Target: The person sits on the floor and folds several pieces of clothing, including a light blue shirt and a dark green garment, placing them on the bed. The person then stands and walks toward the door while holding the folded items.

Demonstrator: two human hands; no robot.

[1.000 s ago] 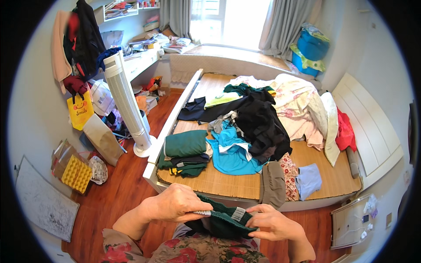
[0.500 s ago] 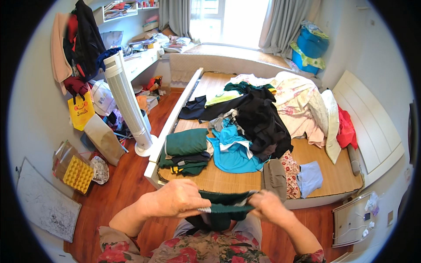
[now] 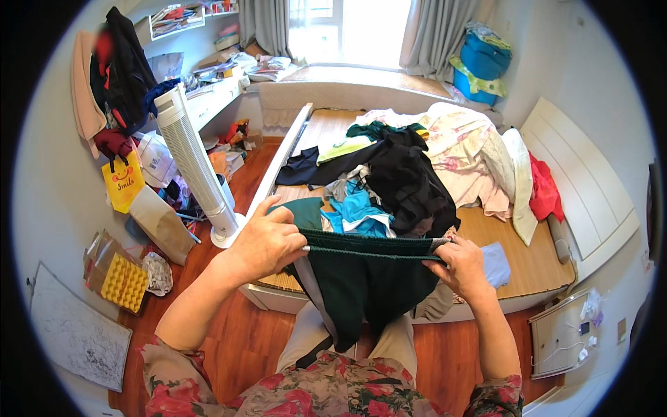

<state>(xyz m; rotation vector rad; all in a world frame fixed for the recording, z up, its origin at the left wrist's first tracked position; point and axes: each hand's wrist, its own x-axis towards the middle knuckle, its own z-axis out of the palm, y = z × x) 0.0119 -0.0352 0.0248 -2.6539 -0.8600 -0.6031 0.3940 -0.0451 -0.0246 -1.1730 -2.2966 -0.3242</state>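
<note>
A pair of dark green pants (image 3: 368, 285) with a grey side stripe hangs between my two hands. Its ribbed waistband is stretched wide and level, and the cloth drops in front of my legs. My left hand (image 3: 267, 243) pinches the waistband's left end; my right hand (image 3: 458, 264) grips the other end, where a bit of grey lining shows. Behind the pants, on the bed, lie a folded green garment (image 3: 303, 210), a blue shirt (image 3: 358, 208) and a heap of black clothes (image 3: 410, 177). The pants partly hide the green garment and the blue shirt.
The bed mat (image 3: 497, 233) also bears a light blue folded cloth (image 3: 495, 264), a floral quilt (image 3: 462, 142) and a red cloth (image 3: 545, 187). A white tower fan (image 3: 191, 156) stands left of the bed. Bags, including a yellow one (image 3: 124, 184), line the left wall.
Both hands have risen and spread apart, moving forward over the bed's near edge. The waistband, bunched low before, is now pulled wide with the pants hanging open below it.
</note>
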